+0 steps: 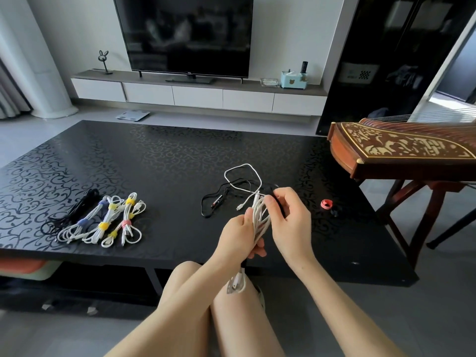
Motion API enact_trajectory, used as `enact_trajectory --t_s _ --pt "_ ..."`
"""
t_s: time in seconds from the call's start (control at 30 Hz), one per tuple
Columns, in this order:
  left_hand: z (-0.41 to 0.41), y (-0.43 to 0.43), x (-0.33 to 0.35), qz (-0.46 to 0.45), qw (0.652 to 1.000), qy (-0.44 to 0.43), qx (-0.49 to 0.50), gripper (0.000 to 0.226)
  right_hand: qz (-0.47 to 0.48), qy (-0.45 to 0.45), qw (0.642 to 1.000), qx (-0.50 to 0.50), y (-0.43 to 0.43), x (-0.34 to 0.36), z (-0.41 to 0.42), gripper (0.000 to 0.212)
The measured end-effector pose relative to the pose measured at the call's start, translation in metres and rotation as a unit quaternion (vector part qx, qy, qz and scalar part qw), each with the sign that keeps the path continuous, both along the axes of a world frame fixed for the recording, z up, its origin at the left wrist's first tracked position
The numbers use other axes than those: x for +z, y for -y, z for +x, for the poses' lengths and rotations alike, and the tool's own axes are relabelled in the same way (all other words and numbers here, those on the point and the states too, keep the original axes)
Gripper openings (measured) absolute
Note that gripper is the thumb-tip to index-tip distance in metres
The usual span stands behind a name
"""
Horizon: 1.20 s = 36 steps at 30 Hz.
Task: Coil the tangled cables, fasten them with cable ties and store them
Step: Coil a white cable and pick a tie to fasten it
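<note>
A seated person coils a white cable (260,217) above the near edge of a black patterned worktop (154,155). The left hand (238,235) grips the gathered loops, its fingers curled round the bundle, while the right hand (289,222) pinches the strands at the top. The cable's free end trails back onto the worktop in one open loop, close to a loose black cable (207,204) that is not yet wound. On the left of the worktop lie the finished bundles (103,222): one black and several white, bound with blue, yellow and pink ties. A red cable tie (326,204) waits to the right, with a darker one just beside it. The job looks well past half done: one coil is nearly complete but untied, one cable is untouched, and nothing has been stored. Where the cables will go cannot be told.
</note>
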<state>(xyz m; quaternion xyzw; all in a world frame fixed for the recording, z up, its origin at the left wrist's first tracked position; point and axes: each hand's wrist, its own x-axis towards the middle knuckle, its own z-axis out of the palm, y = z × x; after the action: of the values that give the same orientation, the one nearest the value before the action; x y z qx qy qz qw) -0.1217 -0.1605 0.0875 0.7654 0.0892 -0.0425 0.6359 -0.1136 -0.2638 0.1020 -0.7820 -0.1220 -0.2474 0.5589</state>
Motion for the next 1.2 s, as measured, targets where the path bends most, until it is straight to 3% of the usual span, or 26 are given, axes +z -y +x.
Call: enact_trajectory --t_s 0.07,0.23,0.33,0.4,0.53,0.73,0.83,0.97,1.1,1.2 --pt "0.002 0.005 0.002 0.011 0.999 0.023 0.035 0.049 -0.002 -0.001 1.000 -0.007 -0.003 0.000 0.000 0.017" --pt "0.007 0.009 0.004 0.168 0.980 0.038 0.096 0.052 0.030 -0.002 0.999 0.017 0.014 0.013 0.001 0.017" --pt "0.008 0.013 0.004 0.229 0.967 0.054 0.100 0.053 0.050 -0.061 0.994 0.075 0.014 0.014 -0.003 0.021" --pt "0.005 0.018 0.003 0.241 0.960 0.092 0.107 0.055 0.075 -0.098 0.991 0.057 0.010 0.009 -0.005 0.017" --pt "0.002 0.023 -0.003 0.238 0.954 0.131 0.126 0.058 0.143 -0.110 0.983 0.008 0.008 -0.004 -0.008 0.012" --pt "-0.004 0.021 -0.002 0.198 0.960 0.174 0.094 0.039 0.167 -0.098 0.981 -0.024 0.009 -0.014 -0.008 0.007" --pt "-0.003 0.019 0.001 0.187 0.963 0.163 0.101 0.049 0.172 -0.096 0.980 -0.031 0.006 -0.014 -0.010 0.010" --pt "0.001 0.016 0.003 0.126 0.978 0.130 0.100 0.042 0.166 -0.069 0.983 -0.033 0.004 -0.017 -0.014 0.015" --pt "0.003 0.016 0.007 0.090 0.985 0.116 0.088 0.035 0.138 -0.055 0.989 -0.007 0.007 -0.018 -0.019 0.008" --pt "0.004 0.013 0.010 0.051 0.990 0.107 0.081 0.037 0.037 0.002 0.999 0.032 0.017 -0.018 -0.024 0.024"
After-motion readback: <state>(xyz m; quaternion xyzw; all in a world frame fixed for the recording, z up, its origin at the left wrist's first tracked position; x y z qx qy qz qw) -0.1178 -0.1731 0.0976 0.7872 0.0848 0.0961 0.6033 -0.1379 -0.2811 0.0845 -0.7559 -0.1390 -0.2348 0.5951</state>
